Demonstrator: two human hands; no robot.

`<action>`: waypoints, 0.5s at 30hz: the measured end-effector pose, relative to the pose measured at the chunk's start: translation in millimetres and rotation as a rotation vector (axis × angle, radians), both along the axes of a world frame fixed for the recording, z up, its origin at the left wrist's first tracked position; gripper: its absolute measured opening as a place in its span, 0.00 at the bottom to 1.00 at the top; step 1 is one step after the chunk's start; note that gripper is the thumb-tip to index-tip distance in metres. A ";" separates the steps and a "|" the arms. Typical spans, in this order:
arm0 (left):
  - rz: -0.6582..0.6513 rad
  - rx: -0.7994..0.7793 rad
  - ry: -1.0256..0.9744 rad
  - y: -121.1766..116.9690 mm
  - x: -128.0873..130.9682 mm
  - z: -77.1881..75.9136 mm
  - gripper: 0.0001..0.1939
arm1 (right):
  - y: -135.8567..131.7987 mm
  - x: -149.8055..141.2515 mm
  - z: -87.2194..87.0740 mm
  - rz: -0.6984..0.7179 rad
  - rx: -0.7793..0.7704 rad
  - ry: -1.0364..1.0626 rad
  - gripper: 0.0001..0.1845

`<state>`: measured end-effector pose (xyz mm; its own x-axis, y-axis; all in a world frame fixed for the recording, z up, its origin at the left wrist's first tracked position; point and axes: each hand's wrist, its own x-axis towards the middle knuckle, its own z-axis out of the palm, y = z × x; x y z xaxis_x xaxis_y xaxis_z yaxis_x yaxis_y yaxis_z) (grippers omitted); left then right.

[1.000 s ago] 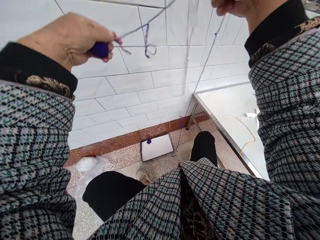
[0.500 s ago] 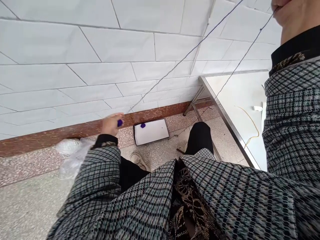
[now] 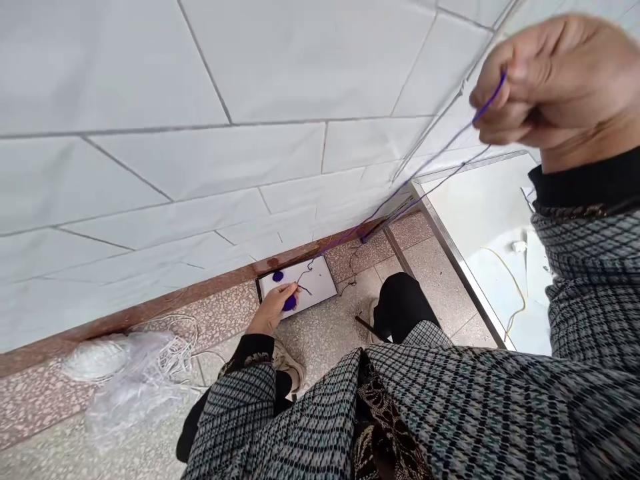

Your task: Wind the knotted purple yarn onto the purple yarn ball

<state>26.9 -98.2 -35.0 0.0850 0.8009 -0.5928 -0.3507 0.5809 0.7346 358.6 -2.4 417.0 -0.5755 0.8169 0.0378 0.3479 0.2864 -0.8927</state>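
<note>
My right hand [image 3: 555,83], raised at the upper right, is closed with purple yarn [image 3: 440,157] pinched between thumb and fingers. Two strands run from it down to the left. Low near the floor, my left hand [image 3: 276,305] is wrapped round a small purple ball of yarn [image 3: 290,303]. It is over a shallow white tray-like box [image 3: 323,283] with dark edges, on the floor by the wall. A second purple lump [image 3: 277,275], which looks like yarn, lies at the box's far left. A loose curl of strand hangs beside my left fingers.
A white tiled wall [image 3: 210,160] rises in front. At the right is a metal-edged white table [image 3: 480,207] with a yellow cord [image 3: 517,283] on it. A white cord bundle [image 3: 95,358] and a clear plastic bag [image 3: 135,393] lie on the floor at the left.
My right hand has come lower and further into view. My left hand has moved right, from beside the box to over it. The strand between my hands hangs slacker near the left hand.
</note>
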 end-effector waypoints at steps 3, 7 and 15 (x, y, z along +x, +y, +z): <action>0.125 -0.113 -0.145 -10.2 10.2 -11.2 0.19 | -3.1 6.7 -14.7 0.022 -0.155 -0.027 0.23; 0.258 -0.200 -0.324 -32.6 16.9 -14.7 0.11 | 0.7 21.4 -29.3 -0.038 -0.386 -0.011 0.26; 0.093 0.327 -0.168 -73.2 -45.8 167.8 0.20 | 21.7 56.7 -66.8 -0.268 -0.560 0.081 0.18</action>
<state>-18.9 -171.4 132.9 0.0773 0.9545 -0.2881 -0.5227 0.2849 0.8035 415.3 19.3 350.1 -0.3612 0.8408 -0.4033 0.2677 -0.3207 -0.9085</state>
